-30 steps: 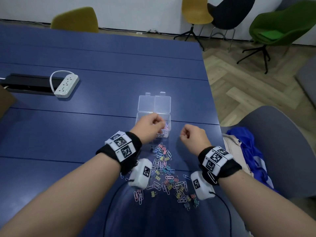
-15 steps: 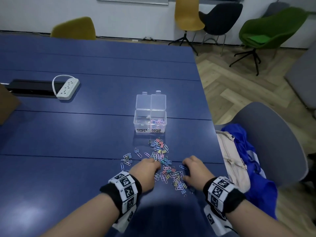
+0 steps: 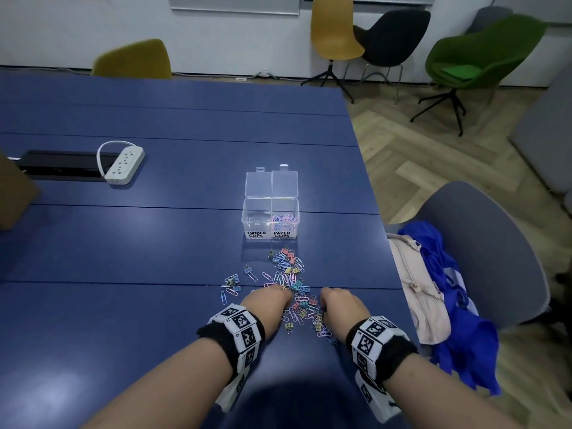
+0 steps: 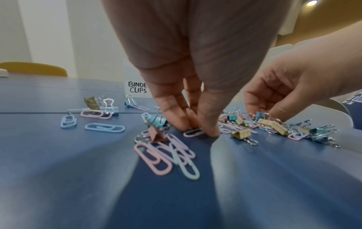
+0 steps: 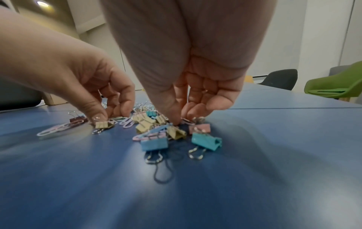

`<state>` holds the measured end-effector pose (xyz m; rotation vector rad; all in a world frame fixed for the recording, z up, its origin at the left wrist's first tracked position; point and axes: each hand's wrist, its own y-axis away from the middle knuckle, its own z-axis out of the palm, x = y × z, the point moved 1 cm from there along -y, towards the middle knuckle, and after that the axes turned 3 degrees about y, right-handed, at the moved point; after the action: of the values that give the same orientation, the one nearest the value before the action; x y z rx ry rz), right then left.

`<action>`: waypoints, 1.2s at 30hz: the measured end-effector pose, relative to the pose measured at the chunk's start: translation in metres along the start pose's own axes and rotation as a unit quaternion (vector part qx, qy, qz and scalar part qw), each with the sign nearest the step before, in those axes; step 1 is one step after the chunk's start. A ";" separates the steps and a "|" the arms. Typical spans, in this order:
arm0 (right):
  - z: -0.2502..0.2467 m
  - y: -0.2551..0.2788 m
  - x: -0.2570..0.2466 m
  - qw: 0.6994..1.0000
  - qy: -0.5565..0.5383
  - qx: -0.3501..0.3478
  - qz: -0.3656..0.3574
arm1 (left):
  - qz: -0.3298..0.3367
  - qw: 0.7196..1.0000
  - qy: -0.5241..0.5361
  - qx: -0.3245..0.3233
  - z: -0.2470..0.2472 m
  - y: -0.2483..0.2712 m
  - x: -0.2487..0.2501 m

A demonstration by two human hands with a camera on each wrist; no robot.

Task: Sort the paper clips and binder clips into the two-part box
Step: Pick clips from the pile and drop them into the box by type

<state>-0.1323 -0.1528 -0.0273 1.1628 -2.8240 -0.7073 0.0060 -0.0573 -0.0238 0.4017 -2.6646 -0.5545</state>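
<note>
A clear two-part box [image 3: 247, 222] stands open, labelled BINDER CLIPS on the left and PAPER CLIPS on the right. Pastel paper clips [image 3: 284, 218] lie in the right part; the left part looks bare. A mixed pile of paper clips and binder clips [image 3: 289, 272] lies in front of it. My left hand [image 3: 272, 301] is at the pile's near end, and its thumb and fingers pinch a pale lilac paper clip [image 4: 192, 133] against the table. My right hand [image 3: 339, 301] is beside it, fingertips closed on a pale paper clip [image 5: 185, 120] among binder clips [image 5: 154, 143].
The blue table's [image 3: 154, 243] right edge runs close to my right hand. A grey chair [image 3: 495, 243] there holds a pink bag [image 3: 418, 305] and blue cloth [image 3: 458, 320]. A white power strip [image 3: 123, 164] and a black cable tray [image 3: 62, 165] sit far left.
Both hands came back from the box to the near end of the pile and went down onto clips. A second ago my left hand was over the box.
</note>
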 end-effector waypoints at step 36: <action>0.005 0.020 0.036 0.741 -0.664 -0.032 0.094 | -0.031 0.949 0.313 0.012 -0.004 -0.003 0.014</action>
<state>-0.1729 -0.1626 -0.0295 0.2132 -3.6587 -2.3172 -0.0045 -0.0659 -0.0172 0.5629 -2.0517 -0.3363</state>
